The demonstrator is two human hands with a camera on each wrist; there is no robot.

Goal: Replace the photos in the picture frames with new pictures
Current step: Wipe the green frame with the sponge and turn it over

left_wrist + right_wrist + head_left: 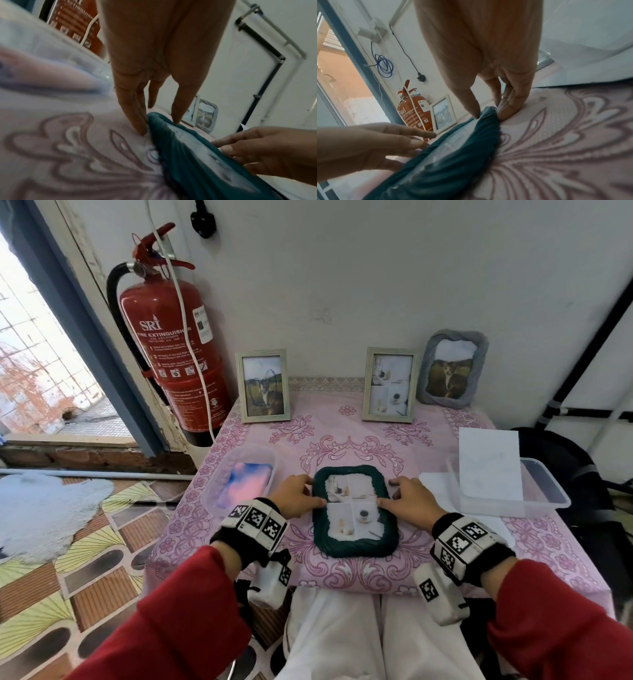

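A dark green picture frame [356, 547] lies flat on the pink tablecloth [342, 433], face up, showing a pale collage photo [349, 508]. My left hand [317, 490] grips its upper left rim, thumb on top and fingers down the outer edge. My right hand [386, 492] grips the upper right rim the same way. In the left wrist view my left hand [159, 127] pinches the green frame [180, 148]. In the right wrist view my right hand [490, 116] pinches the frame [471, 142].
A clear container [219, 474] on the left holds a pink-and-blue photo [245, 484]. On the right, another container [544, 491] holds a white sheet [489, 463]. Two pale frames [263, 385] [390, 385] and a grey frame [452, 368] stand at the wall. A fire extinguisher [171, 337] hangs left.
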